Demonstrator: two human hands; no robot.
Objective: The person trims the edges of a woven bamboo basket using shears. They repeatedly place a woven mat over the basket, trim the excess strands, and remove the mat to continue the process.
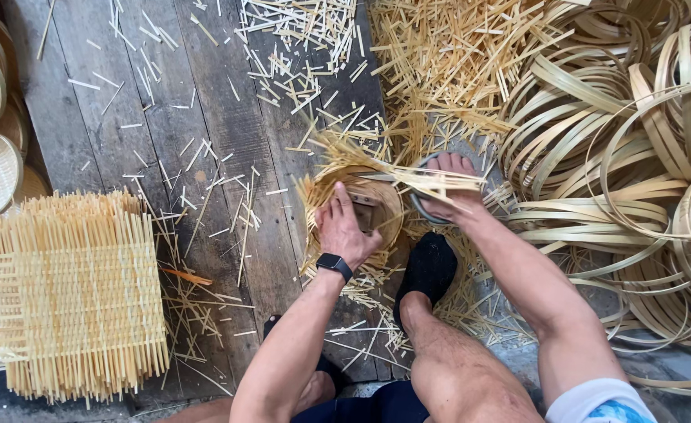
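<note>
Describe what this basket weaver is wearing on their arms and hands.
Both arms are bare, without gloves. The left hand has a black smartwatch strapped at the wrist. The right hand wears nothing; a white sleeve with a blue print shows at that shoulder.

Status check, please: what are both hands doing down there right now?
Left hand pressing on the round woven basket. Right hand gripping grey shears at its rim, trimming loose strips. Bamboo offcuts all around; black-socked foot alongside.
</note>
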